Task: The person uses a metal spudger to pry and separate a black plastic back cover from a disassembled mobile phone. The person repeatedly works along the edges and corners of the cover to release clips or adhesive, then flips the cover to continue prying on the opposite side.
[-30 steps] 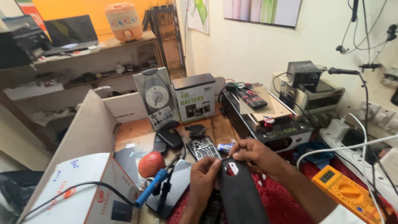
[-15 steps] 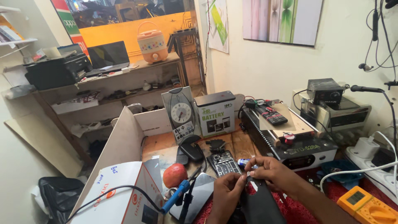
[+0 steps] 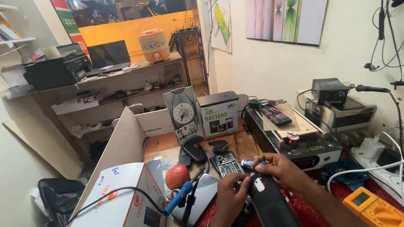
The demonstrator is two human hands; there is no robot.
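Right hand pinches a small blue-and-white battery between thumb and fingertips, grip clamped on it, just above the top end of a long black device. Left hand has its grip closed around the device's left edge near the top, fingers curled by a round white-and-red spot on its face. Device lies slanted on the surface, lower end running out of view at the bottom edge, over a red cloth.

Just beyond the battery: an opened phone showing its insides, and a black mouse to its left. Left of the hands a dark tablet lies flat, a blue-handled soldering iron across its corner, a red round object beside that. White box at near left. Farther back a clock card and battery box stand upright. Right of the hands: black bench unit with a remote on top, orange multimeter at lower right, white power strip near the wall.
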